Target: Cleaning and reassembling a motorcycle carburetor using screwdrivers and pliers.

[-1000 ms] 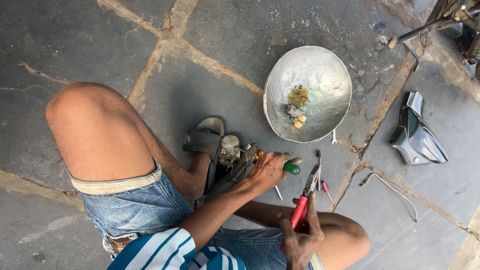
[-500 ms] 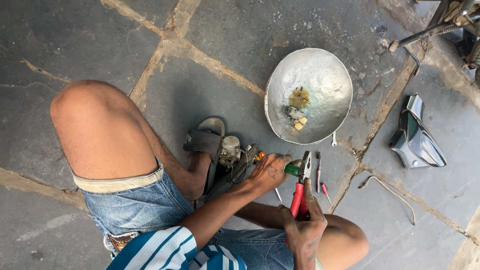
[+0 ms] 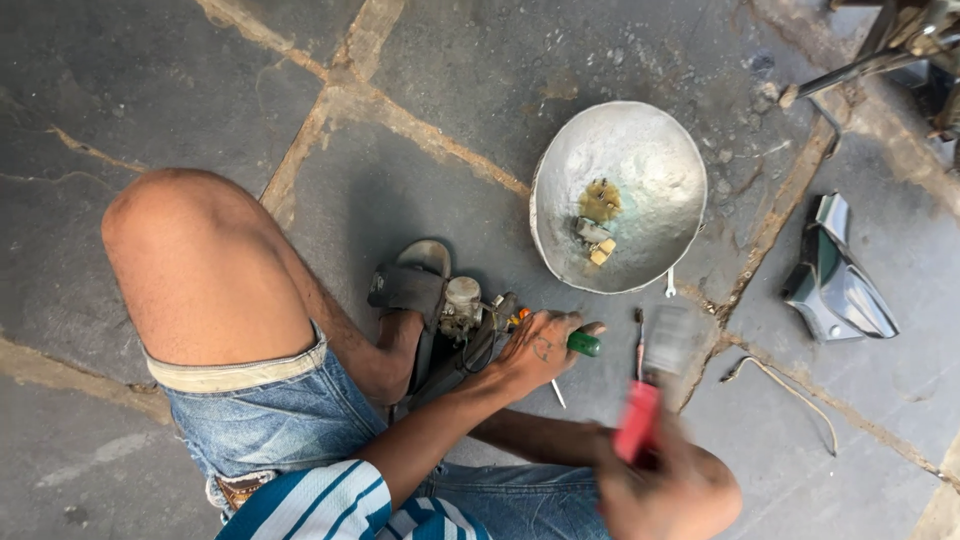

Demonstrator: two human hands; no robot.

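Several grey flagstones [image 3: 200,90], cracked joints

**No packaging, labels, signs or screens**

Nothing of that kind shows anywhere in the head view: no box, wrapper, sticker, sign or display lies on the stone paving, near or far, left or right.
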